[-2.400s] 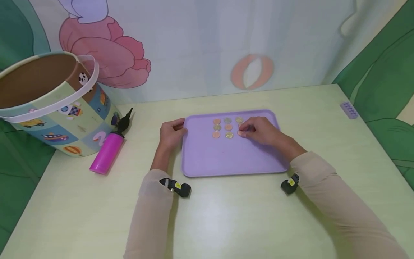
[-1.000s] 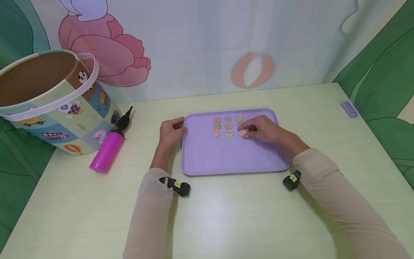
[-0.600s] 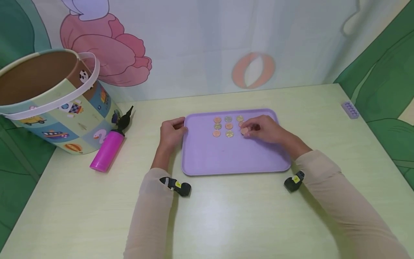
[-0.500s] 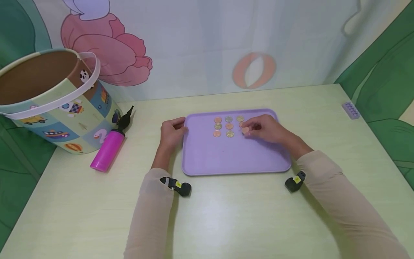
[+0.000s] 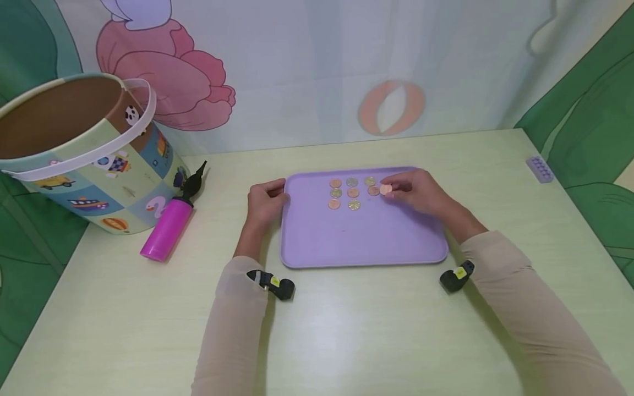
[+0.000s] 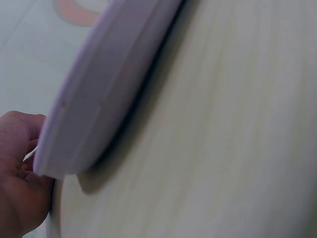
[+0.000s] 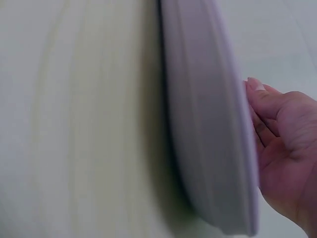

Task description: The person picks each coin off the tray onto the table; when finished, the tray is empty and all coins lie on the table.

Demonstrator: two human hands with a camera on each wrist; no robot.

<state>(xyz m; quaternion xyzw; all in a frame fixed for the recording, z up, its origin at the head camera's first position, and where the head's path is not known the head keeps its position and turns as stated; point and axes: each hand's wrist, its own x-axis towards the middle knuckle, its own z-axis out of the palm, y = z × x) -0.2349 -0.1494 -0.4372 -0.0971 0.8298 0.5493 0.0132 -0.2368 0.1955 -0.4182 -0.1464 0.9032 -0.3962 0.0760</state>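
Observation:
A purple tray (image 5: 364,242) lies on the table in the head view. My left hand (image 5: 263,206) grips its left edge, the thumb by the rim. On the tray, coins lie in neat rows: copper ones such as this coin (image 5: 353,192), gold-coloured ones like this coin (image 5: 354,204), and a silver-coloured coin (image 5: 352,181). Over the right part of the tray, my right hand (image 5: 416,190) pinches a copper coin (image 5: 386,189) between thumb and fingers. Just left of it sits another copper coin (image 5: 373,191). In the right wrist view the tray wall (image 7: 208,124) hides the fingertips and the coin.
A large patterned bucket (image 5: 119,176) with a white handle stands at the left. Beside it lies a magenta hand pump (image 5: 167,228) with a black nozzle. A small purple toy brick (image 5: 540,169) sits near the table's right edge. A printed curtain (image 5: 297,82) hangs behind.
My right hand has taken the copper coin from the right end of the front row and moved it right and away from me. The left hand has stayed at the tray's edge.

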